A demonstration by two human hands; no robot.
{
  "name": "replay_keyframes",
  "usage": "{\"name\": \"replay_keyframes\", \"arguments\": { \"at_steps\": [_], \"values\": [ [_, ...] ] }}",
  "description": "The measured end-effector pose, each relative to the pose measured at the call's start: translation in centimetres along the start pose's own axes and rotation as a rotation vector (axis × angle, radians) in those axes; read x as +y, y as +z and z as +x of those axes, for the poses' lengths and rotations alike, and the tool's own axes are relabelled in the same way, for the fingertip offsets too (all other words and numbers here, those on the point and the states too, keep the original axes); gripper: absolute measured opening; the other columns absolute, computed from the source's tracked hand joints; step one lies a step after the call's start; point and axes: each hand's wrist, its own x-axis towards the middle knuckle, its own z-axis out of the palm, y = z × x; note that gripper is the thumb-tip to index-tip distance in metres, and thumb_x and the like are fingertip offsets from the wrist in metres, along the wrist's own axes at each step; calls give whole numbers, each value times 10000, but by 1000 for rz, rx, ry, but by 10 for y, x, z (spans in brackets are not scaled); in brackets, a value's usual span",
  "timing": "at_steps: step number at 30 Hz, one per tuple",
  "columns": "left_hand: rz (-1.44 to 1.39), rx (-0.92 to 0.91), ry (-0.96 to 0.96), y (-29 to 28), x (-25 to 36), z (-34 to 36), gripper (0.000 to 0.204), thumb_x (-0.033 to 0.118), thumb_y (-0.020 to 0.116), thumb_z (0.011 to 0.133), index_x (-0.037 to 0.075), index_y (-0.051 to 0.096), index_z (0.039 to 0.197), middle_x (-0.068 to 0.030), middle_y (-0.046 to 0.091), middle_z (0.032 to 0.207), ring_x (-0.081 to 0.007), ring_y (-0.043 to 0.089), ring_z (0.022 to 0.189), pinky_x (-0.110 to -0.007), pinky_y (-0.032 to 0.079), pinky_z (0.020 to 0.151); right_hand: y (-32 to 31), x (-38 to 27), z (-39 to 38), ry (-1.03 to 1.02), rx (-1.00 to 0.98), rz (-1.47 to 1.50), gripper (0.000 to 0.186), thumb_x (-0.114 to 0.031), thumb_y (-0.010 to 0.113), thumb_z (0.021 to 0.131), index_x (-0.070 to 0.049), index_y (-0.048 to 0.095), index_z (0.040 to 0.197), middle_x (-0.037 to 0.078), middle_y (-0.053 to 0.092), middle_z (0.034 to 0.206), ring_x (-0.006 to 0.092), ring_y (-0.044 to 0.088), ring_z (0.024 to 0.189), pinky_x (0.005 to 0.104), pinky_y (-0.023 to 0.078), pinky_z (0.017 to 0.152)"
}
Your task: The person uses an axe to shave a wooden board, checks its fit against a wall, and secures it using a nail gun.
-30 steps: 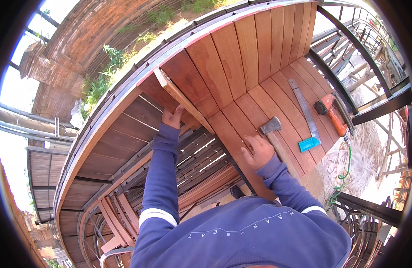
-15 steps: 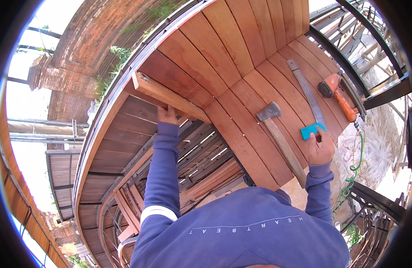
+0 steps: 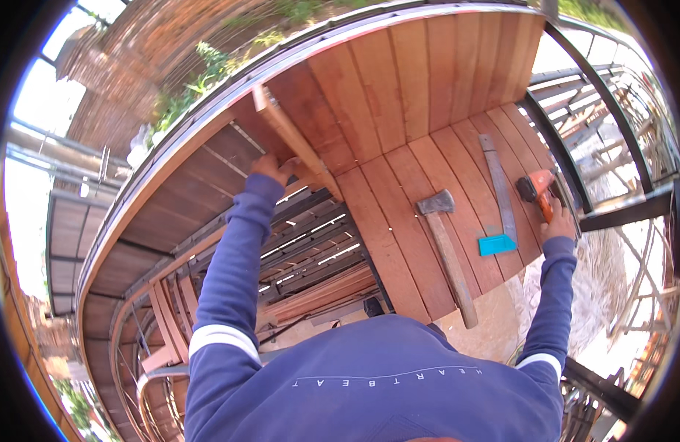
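Note:
My left hand grips a wooden board set on edge at the left end of the red-brown plank seat and backrest, its fingers partly hidden. Out at the right, my right hand has its fingers round the handle of an orange and black nail gun lying on the seat. Between my hands lie an axe with a wooden handle and a try square with a long metal blade and turquoise stock.
A dark metal frame bounds the seat at right, with pale sheeting below. Left are darker curved slats, an opening over metal bars, and loose planks. A brick structure and plants lie beyond the backrest.
My right hand has moved rightward, from beside the axe past the try square's stock to the nail gun. My left hand stays at the upright board. The view has shifted.

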Motion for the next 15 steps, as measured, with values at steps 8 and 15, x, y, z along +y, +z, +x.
{"name": "replay_keyframes", "arguments": {
  "at_steps": [8, 15],
  "values": [
    [49, -159, -83, -18, 19, -3, 612, 531, 645, 864, -67, 687, 990, -298, 674, 970, -423, 650, 962, -458, 505, 874, 16, 12, 17, 62, -53, 43, 711, -100, 620, 767, -57, 385, 1436, 236, 593, 1224, 405, 584, 1119, 472, 473, 952],
    [-26, -141, -54, -20, 16, -6, 580, 513, 650, 872, -31, 674, 1073, -259, 680, 1030, -404, 637, 1020, -455, 498, 894, -93, -26, -96, 167, -5, 114, 533, -150, 600, 761, -87, 539, 1287, 250, 662, 1075, 444, 627, 989, 509, 494, 849]
  ]
}}
